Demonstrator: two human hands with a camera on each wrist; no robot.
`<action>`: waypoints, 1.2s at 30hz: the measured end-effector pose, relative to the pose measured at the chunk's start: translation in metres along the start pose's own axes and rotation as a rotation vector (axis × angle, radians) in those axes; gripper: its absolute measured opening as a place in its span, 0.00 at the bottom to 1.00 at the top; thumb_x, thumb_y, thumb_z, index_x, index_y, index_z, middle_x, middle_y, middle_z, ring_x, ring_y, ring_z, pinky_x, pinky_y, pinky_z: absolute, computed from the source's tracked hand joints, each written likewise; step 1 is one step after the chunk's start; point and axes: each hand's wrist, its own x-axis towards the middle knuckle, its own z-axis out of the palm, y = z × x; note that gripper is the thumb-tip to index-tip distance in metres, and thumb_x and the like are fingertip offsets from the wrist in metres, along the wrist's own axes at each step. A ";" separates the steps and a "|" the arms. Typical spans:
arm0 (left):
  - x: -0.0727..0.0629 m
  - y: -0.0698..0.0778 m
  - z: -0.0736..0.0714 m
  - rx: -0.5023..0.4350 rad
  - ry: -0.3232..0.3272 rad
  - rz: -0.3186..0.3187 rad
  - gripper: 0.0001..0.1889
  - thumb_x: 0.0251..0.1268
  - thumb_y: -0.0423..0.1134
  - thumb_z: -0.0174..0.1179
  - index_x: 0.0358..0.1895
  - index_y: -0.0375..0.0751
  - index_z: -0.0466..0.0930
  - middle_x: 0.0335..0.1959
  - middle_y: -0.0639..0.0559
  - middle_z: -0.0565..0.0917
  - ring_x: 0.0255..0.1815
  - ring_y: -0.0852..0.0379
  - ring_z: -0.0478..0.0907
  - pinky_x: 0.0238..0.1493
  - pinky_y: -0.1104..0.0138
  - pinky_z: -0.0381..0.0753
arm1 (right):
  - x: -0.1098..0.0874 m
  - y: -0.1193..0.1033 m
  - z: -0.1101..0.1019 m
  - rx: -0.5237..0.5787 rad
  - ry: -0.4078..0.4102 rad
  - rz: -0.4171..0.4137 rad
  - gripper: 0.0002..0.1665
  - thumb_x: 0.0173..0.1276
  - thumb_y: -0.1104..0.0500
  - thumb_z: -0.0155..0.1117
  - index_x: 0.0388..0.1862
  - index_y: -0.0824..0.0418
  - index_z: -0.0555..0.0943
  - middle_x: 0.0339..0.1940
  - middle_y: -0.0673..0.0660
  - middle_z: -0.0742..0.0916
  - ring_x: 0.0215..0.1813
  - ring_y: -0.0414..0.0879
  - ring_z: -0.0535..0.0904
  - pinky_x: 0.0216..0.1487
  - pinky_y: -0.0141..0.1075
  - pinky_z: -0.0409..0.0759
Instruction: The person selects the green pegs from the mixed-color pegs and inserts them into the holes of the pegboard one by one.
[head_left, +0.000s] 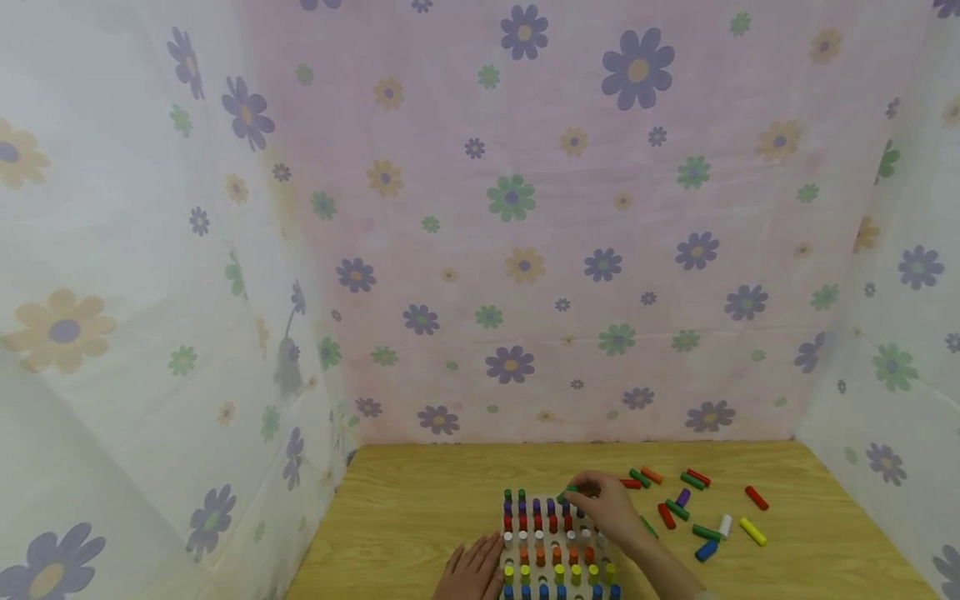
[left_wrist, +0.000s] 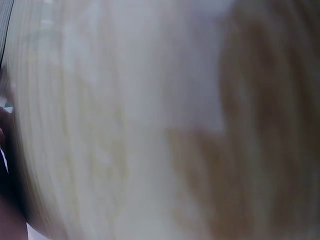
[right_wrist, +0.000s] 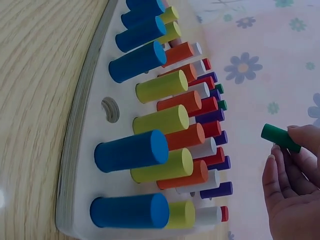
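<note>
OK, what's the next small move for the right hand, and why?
I'd probably turn the green peg upright and lower it in line with the two standing green pegs. In the head view the right hand pinches it at a tilt near that far row, and the board looks sorted by colour, row by row.
</note>
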 end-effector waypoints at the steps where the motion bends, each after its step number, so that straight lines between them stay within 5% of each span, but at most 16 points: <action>1: 0.000 0.000 0.000 0.002 0.003 0.000 0.35 0.82 0.67 0.26 0.78 0.55 0.67 0.76 0.60 0.71 0.76 0.54 0.67 0.73 0.43 0.65 | 0.002 0.001 0.001 -0.005 0.001 -0.010 0.11 0.71 0.59 0.71 0.44 0.66 0.85 0.37 0.55 0.87 0.43 0.56 0.83 0.37 0.43 0.84; 11: -0.001 -0.001 0.002 0.000 0.018 0.004 0.35 0.82 0.66 0.26 0.78 0.55 0.67 0.76 0.60 0.71 0.75 0.54 0.68 0.72 0.43 0.65 | 0.017 0.005 0.016 -0.030 0.038 -0.114 0.08 0.71 0.61 0.70 0.43 0.65 0.84 0.36 0.57 0.88 0.39 0.51 0.85 0.35 0.32 0.83; 24: -0.001 0.000 0.000 -0.010 0.020 0.018 0.36 0.82 0.66 0.24 0.79 0.55 0.67 0.76 0.59 0.71 0.76 0.53 0.68 0.72 0.42 0.65 | 0.030 0.006 0.038 -0.065 0.135 -0.183 0.07 0.72 0.64 0.68 0.45 0.67 0.84 0.37 0.55 0.88 0.38 0.46 0.84 0.38 0.34 0.85; 36: 0.001 -0.002 0.003 -0.001 0.030 0.021 0.36 0.82 0.67 0.23 0.79 0.56 0.66 0.76 0.60 0.70 0.75 0.53 0.68 0.72 0.42 0.66 | 0.040 0.016 0.052 -0.090 0.130 -0.121 0.04 0.71 0.66 0.68 0.43 0.64 0.85 0.36 0.54 0.86 0.37 0.44 0.81 0.37 0.34 0.83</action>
